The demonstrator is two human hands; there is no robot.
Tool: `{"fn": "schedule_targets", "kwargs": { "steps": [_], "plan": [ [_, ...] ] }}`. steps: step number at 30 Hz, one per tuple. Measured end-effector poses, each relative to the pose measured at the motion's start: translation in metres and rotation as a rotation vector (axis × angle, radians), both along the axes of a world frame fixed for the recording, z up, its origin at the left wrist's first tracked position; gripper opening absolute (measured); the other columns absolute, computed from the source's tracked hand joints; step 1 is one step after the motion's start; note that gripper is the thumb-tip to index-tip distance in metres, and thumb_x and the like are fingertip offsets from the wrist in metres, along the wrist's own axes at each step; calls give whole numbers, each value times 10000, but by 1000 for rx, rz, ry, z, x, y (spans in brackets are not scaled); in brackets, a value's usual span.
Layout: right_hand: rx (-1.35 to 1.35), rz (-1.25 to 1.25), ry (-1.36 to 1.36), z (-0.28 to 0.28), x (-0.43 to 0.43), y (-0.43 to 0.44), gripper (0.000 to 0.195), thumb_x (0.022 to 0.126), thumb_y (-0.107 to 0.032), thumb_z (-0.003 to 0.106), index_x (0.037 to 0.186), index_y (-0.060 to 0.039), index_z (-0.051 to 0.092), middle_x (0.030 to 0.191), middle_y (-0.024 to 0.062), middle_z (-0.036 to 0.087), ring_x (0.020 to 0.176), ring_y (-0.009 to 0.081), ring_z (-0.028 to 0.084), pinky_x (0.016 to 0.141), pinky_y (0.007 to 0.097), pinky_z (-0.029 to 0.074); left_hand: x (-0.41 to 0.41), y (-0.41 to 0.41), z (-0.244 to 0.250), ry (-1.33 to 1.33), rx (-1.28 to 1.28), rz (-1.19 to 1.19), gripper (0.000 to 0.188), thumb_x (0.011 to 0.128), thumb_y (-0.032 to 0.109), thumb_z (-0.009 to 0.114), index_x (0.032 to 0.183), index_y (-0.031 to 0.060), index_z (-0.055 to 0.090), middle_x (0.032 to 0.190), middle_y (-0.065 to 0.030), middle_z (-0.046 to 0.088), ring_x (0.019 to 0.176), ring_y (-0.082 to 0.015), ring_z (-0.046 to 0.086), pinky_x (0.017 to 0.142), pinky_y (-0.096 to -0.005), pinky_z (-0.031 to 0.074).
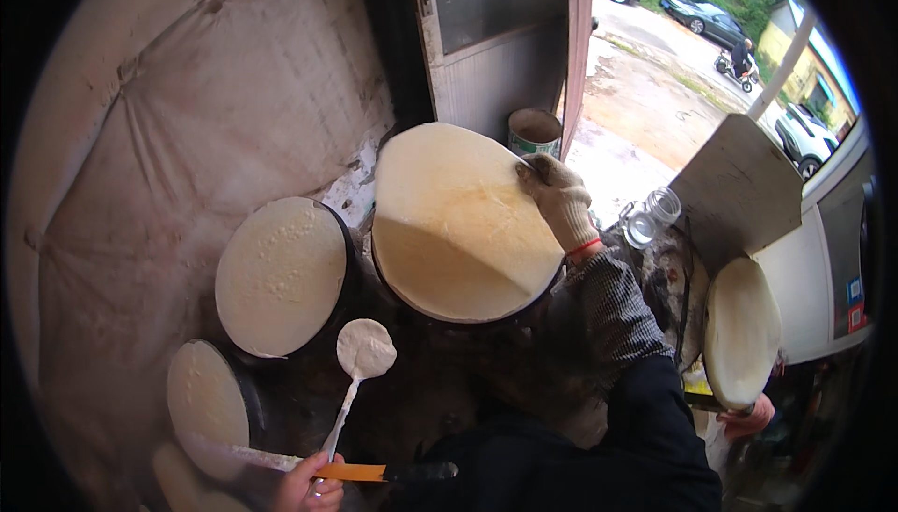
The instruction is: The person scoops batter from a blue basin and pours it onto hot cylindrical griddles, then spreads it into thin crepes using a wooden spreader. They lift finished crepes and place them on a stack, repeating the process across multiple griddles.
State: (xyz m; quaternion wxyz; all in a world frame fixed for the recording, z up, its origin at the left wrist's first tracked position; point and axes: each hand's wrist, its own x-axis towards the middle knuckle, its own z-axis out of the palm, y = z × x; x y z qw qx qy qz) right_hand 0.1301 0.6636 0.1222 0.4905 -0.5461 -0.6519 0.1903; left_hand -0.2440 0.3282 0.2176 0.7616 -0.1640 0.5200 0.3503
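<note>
My right hand point(559, 198), in a knit work glove with a red cuff edge, pinches the upper right rim of a large thin round flatbread point(456, 231). The flatbread lies over a dark round griddle point(515, 314), and its upper half looks paler than the browned lower half. My left hand point(312, 487), bare at the bottom of the view, grips a batter-coated ladle point(366, 348) by its handle. The same hand holds a long scraper point(351, 471) with an orange and black handle and a batter-smeared blade. The ladle's round head is raised in front of me.
Pale rounds of batter cover griddles at left point(280, 277) and lower left point(210, 400). At right, another person's hand point(751, 417) is beside a round flatbread point(744, 333). A glass jar point(659, 207), a bucket point(534, 132) and a door point(498, 42) stand beyond.
</note>
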Motion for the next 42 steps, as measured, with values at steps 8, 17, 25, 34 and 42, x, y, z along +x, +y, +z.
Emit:
{"fn": "schedule_targets", "kwargs": {
  "steps": [8, 17, 25, 34, 42],
  "plan": [
    [237, -38, 110, 113, 16, -146, 162, 882, -126, 617, 1002, -19, 638, 761, 38, 637, 681, 71, 579, 630, 196, 490, -35, -2, -7, 0, -45, -227, 497, 981, 421, 320, 647, 77, 452, 432, -26, 372, 267, -129, 339, 236, -231, 315],
    [96, -219, 369, 155, 193, -246, 119, 905, -132, 586, 960, -30, 611, 817, 44, 637, 702, 104, 596, 640, 218, 532, -35, -4, -7, 45, 7, -431, 543, 970, 465, 312, 568, 108, 389, 390, -25, 327, 248, -149, 309, 223, -239, 248],
    [481, -775, -163, 198, 351, -345, 193, 888, -226, 617, 986, -59, 618, 823, 21, 644, 686, 168, 604, 641, 256, 492, -4, 1, -14, -271, 132, -432, 446, 996, 395, 273, 1081, 50, 542, 489, -29, 347, 297, -143, 302, 239, -253, 288],
    [447, -710, -668, 26, 363, -421, 230, 825, -66, 639, 1042, -138, 670, 941, 89, 687, 884, 212, 659, 725, 317, 566, 69, 3, -1, -338, 181, -383, 461, 1002, 374, 267, 992, -23, 500, 494, -9, 314, 339, -129, 334, 262, -238, 307],
    [-54, -753, -730, -73, 345, -458, 291, 791, -63, 580, 1072, -111, 638, 1012, 142, 612, 952, 349, 573, 844, 423, 458, 115, 2, 13, -220, 128, -342, 474, 1003, 372, 269, 1089, -40, 486, 484, -4, 277, 320, -118, 306, 236, -232, 275]
  ]
}}
